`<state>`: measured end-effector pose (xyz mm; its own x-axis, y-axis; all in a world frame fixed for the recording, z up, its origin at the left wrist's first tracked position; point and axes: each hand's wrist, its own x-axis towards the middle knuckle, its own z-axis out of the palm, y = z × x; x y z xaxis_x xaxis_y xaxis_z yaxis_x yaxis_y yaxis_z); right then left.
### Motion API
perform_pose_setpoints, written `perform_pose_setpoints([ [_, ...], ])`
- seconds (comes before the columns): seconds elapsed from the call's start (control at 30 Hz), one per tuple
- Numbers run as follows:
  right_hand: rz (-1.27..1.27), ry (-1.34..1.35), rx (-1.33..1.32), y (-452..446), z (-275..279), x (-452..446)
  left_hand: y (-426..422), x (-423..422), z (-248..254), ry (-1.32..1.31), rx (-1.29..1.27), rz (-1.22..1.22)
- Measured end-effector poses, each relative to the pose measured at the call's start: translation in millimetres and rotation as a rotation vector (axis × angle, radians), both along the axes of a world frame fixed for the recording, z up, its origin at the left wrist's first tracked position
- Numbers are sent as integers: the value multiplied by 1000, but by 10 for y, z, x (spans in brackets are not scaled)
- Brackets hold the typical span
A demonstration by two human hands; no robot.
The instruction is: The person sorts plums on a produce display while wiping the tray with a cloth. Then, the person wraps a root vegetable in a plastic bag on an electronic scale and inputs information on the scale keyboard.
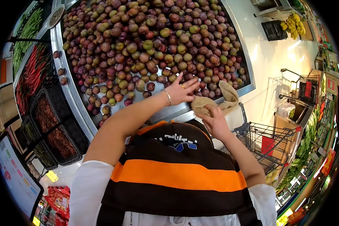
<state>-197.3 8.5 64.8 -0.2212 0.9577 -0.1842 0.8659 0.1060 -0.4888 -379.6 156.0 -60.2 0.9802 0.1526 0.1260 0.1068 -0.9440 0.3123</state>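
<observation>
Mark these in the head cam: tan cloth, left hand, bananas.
Tan cloth (229, 98): head view, on its folded right-hand part.
Left hand (179, 91): head view, on the middle of the back of the hand.
Bananas (294, 26): head view, on the middle of the pile.

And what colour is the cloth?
The cloth is tan, best seen in the head view.

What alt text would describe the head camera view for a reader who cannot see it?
A right hand holds a tan cloth, while the left hand spreads out beside plums heaped in a metal-edged display. Red chilies lie left; a shopping cart stands right.
</observation>
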Motion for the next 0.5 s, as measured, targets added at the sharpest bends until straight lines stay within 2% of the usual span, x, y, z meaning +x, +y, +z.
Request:
perform_pose_setpoints([
  [0.03, 114, 73, -32, 7, 3, -8, -2, 0, -59, -142, 36, 69],
  [0.1, 157, 110, -57, 94, -85, -15, -10, 46, -52, -244, 73, 144],
  [0.17, 272, 259, -125, 270, -194, -112, -1, 57, 5, -201, 104, 186],
  [0.23, 310, 301, -188, 452, -337, -278, 0, 44, 9, -210, 89, 178],
  [0.3, 402, 210, -405, 567, -476, -440, 3, 22, 79, -111, 70, 200],
  [0.37, 419, 130, -335, 554, -538, -503, 45, -49, 139, -122, 8, 210],
  [0.43, 384, -2, -424, 664, -402, -483, 72, -195, 290, -73, -114, 276],
  [0.47, 350, 7, -303, 637, -743, -388, 52, -321, 384, -156, -135, 321],
  [0.5, 291, -59, -285, 672, -706, -405, 20, -484, 447, -238, -149, 371],
])
